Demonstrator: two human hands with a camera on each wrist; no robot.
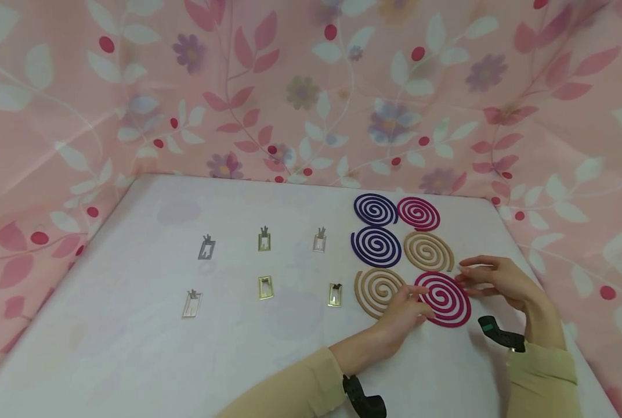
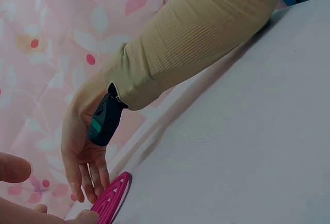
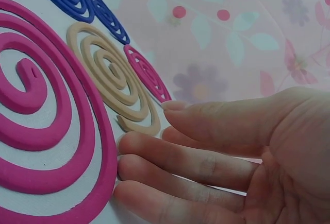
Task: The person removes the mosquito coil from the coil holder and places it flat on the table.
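A magenta mosquito coil (image 1: 445, 300) lies flat at the near right of the white table, between both hands. My left hand (image 1: 397, 325) touches its left edge with the fingertips, partly covering the tan coil (image 1: 373, 290) beside it. On the other side, my right hand (image 1: 501, 281) has its fingers loosely bent, with the fingertips at the coil's right rim. The right wrist view shows those fingers (image 3: 154, 198) against the magenta rim (image 3: 105, 152), with nothing gripped. Behind sits another tan coil (image 3: 111, 72). In the left wrist view, a left fingertip (image 2: 87, 217) rests on the magenta coil (image 2: 119, 188).
Two dark blue coils (image 1: 376, 247) and a second magenta coil (image 1: 418, 213) lie farther back, close together. Several small gold and silver metal stands (image 1: 264, 240) are spread in two rows on the left. A floral curtain (image 1: 300, 93) borders the table (image 1: 133, 360).
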